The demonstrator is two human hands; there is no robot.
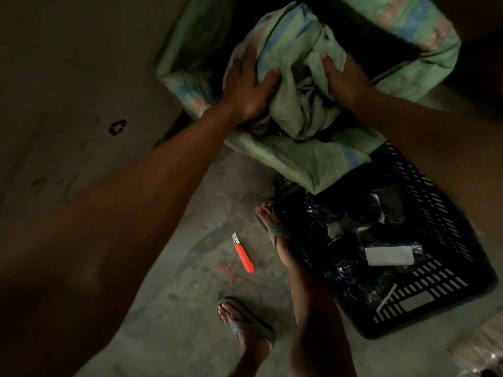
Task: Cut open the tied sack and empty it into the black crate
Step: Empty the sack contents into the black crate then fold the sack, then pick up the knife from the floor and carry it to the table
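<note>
A green woven sack [307,110] is bunched up in front of me, and its lower end hangs over the far corner of the black crate [435,202]. My left hand [249,85] lies flat against the sack's left side with the fingers pressing into the cloth. My right hand [344,77] grips the sack's right side. Dark plastic-wrapped packets [353,232] and a white label [389,255] lie inside the crate. An orange utility knife [244,253] lies on the floor with its blade out, and a cut red string [228,272] lies beside it.
A second, larger green sack [424,31] with blue and pink print lies behind the one I hold. My feet in grey sandals [245,321] stand on the concrete floor next to the crate. A wall [68,63] is on the left.
</note>
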